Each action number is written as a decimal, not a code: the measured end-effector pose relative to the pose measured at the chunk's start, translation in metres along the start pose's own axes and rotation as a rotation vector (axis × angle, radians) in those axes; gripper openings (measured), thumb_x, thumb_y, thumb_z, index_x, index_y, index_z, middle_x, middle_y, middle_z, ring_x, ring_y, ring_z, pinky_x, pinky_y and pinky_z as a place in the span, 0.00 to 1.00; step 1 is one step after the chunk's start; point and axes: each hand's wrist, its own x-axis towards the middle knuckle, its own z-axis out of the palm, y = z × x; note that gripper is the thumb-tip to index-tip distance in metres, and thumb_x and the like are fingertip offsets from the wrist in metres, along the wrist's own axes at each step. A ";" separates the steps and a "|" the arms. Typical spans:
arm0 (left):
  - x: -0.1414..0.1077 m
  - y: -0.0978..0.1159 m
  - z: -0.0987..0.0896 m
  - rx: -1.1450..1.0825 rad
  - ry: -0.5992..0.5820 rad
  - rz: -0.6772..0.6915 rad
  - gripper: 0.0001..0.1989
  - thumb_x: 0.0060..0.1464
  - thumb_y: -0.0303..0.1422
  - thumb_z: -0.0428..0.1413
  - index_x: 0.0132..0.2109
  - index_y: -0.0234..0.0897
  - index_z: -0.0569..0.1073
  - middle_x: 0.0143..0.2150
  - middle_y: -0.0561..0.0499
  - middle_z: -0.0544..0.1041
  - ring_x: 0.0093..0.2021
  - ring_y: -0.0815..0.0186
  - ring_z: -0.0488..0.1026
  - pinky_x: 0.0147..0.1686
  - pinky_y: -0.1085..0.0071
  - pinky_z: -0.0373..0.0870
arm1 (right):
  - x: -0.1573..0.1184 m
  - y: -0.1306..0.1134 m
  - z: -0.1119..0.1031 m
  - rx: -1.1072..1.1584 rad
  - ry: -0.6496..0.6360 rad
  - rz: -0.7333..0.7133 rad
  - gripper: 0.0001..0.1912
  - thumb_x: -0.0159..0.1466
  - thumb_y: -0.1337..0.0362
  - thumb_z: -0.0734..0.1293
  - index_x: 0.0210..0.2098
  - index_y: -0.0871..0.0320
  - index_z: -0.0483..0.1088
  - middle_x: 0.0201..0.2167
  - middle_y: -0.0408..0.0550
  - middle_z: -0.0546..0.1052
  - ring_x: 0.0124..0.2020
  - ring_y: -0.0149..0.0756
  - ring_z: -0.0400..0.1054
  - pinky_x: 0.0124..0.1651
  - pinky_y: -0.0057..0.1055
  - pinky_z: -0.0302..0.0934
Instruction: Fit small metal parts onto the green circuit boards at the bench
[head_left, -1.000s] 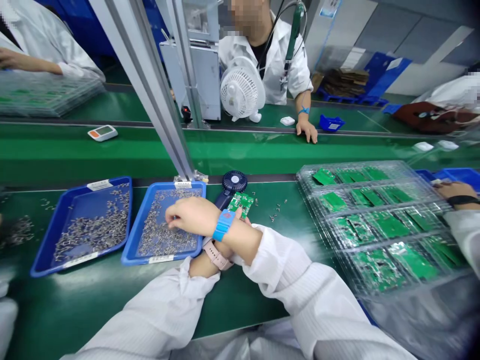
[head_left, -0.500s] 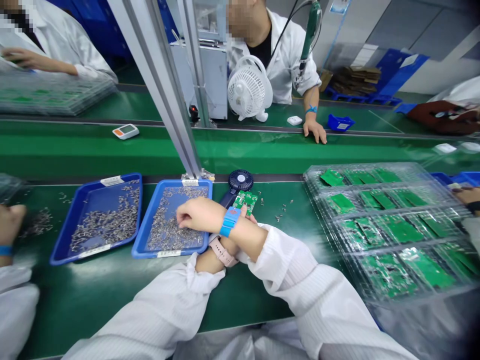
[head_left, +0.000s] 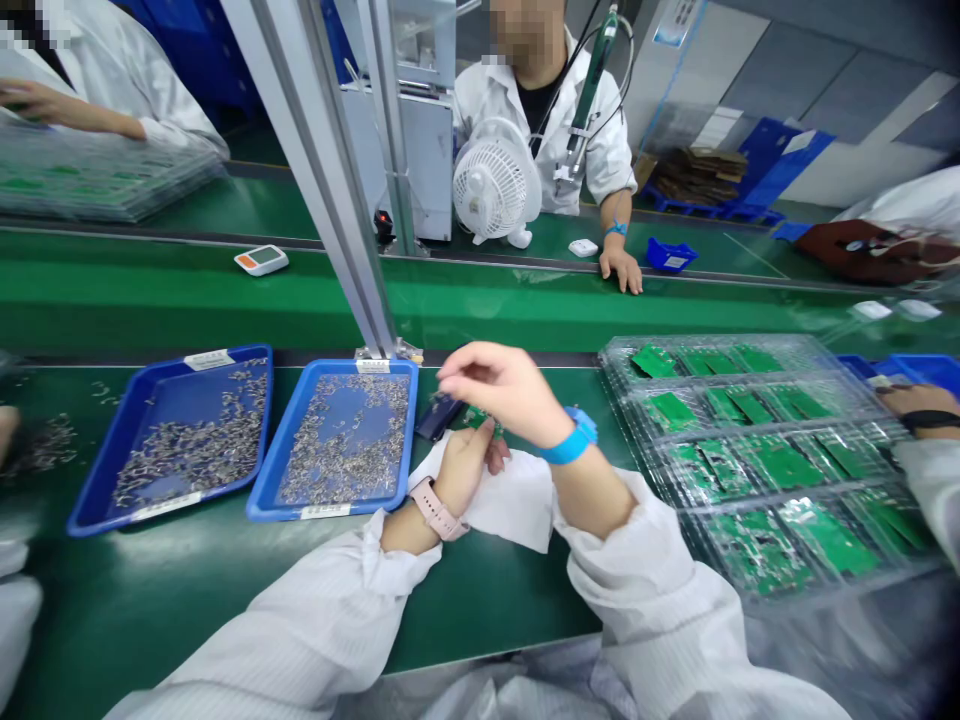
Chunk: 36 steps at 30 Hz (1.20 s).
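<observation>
My left hand [head_left: 466, 463], with a pink watch band on its wrist, is closed on a small green circuit board [head_left: 475, 416] above a white cloth [head_left: 517, 498]. Over the board hangs my right hand [head_left: 504, 388], a blue strap round its wrist. Its thumb and fingers are bent toward each other; whatever they may hold is too small to make out. A blue tray [head_left: 258, 507] of small metal parts lies left of my hands, and a second such tray [head_left: 81, 512] is farther left. Part of a dark fan handle [head_left: 437, 416] shows behind my hands.
Clear plastic trays [head_left: 694, 512] with green boards stand at the right. A metal post [head_left: 330, 190] rises behind the blue trays. Loose metal parts [head_left: 51, 440] lie at the far left. Across the bench are a white fan [head_left: 495, 190] and a person [head_left: 562, 110]; other people's hands show at both sides.
My right hand has left the nearer blue tray and moved right, over the board. The white cloth now shows under my hands. The view has shifted slightly.
</observation>
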 end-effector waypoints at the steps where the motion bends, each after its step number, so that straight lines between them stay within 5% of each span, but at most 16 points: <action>1: -0.001 -0.001 0.001 -0.026 0.001 -0.008 0.28 0.63 0.47 0.48 0.22 0.32 0.72 0.19 0.49 0.71 0.23 0.69 0.69 0.31 0.70 0.70 | -0.007 -0.002 -0.017 -0.034 0.069 0.007 0.05 0.59 0.63 0.72 0.33 0.58 0.74 0.32 0.43 0.78 0.34 0.31 0.72 0.39 0.29 0.67; 6: 0.000 -0.003 0.001 -0.114 0.027 -0.074 0.27 0.58 0.51 0.53 0.21 0.33 0.74 0.17 0.50 0.70 0.20 0.70 0.67 0.28 0.71 0.65 | -0.046 0.033 -0.094 -0.388 0.365 0.081 0.07 0.59 0.62 0.71 0.36 0.58 0.75 0.32 0.45 0.78 0.33 0.33 0.72 0.39 0.31 0.67; 9: 0.000 -0.002 0.001 -0.128 0.039 -0.082 0.27 0.55 0.52 0.55 0.21 0.33 0.74 0.16 0.50 0.70 0.20 0.69 0.67 0.29 0.71 0.66 | -0.066 0.076 -0.117 -0.667 0.339 0.181 0.04 0.58 0.70 0.69 0.33 0.58 0.75 0.32 0.46 0.78 0.33 0.35 0.72 0.41 0.34 0.67; 13: 0.000 -0.002 0.001 -0.132 0.039 -0.103 0.27 0.56 0.51 0.54 0.20 0.33 0.74 0.16 0.50 0.70 0.20 0.69 0.67 0.30 0.71 0.67 | -0.080 0.107 -0.121 -0.838 0.333 0.132 0.08 0.60 0.72 0.65 0.35 0.57 0.76 0.35 0.48 0.78 0.37 0.37 0.73 0.45 0.36 0.67; 18: 0.000 -0.005 0.000 -0.120 0.047 -0.114 0.25 0.57 0.48 0.55 0.21 0.34 0.74 0.16 0.51 0.70 0.20 0.70 0.68 0.31 0.71 0.66 | -0.083 0.102 -0.122 -0.808 0.505 -0.009 0.07 0.64 0.66 0.65 0.38 0.56 0.76 0.38 0.48 0.80 0.41 0.37 0.74 0.48 0.35 0.68; 21: 0.000 -0.006 -0.001 -0.116 0.045 -0.113 0.25 0.58 0.47 0.54 0.21 0.34 0.74 0.16 0.51 0.70 0.21 0.69 0.68 0.32 0.71 0.67 | -0.083 0.103 -0.125 -0.799 0.560 0.017 0.09 0.64 0.65 0.65 0.40 0.56 0.76 0.39 0.49 0.80 0.40 0.38 0.74 0.47 0.35 0.68; 26: 0.000 -0.005 -0.001 -0.133 0.041 -0.138 0.25 0.60 0.45 0.52 0.20 0.35 0.75 0.17 0.50 0.71 0.21 0.69 0.68 0.30 0.71 0.67 | -0.085 0.112 -0.127 -0.912 0.339 0.104 0.13 0.64 0.71 0.61 0.40 0.58 0.76 0.40 0.51 0.79 0.43 0.39 0.73 0.50 0.36 0.66; 31: -0.001 -0.002 0.000 -0.133 0.042 -0.128 0.24 0.60 0.44 0.52 0.20 0.35 0.75 0.17 0.50 0.71 0.21 0.69 0.68 0.29 0.72 0.67 | -0.090 0.103 -0.133 -0.914 0.520 0.101 0.15 0.65 0.70 0.59 0.46 0.57 0.74 0.41 0.50 0.79 0.43 0.38 0.72 0.51 0.36 0.66; 36: -0.001 -0.003 -0.001 -0.132 0.046 -0.136 0.24 0.59 0.45 0.53 0.21 0.35 0.75 0.17 0.50 0.71 0.21 0.69 0.68 0.29 0.72 0.67 | -0.092 0.106 -0.141 -1.118 0.462 0.196 0.20 0.62 0.76 0.56 0.46 0.61 0.76 0.44 0.55 0.77 0.47 0.43 0.69 0.54 0.38 0.63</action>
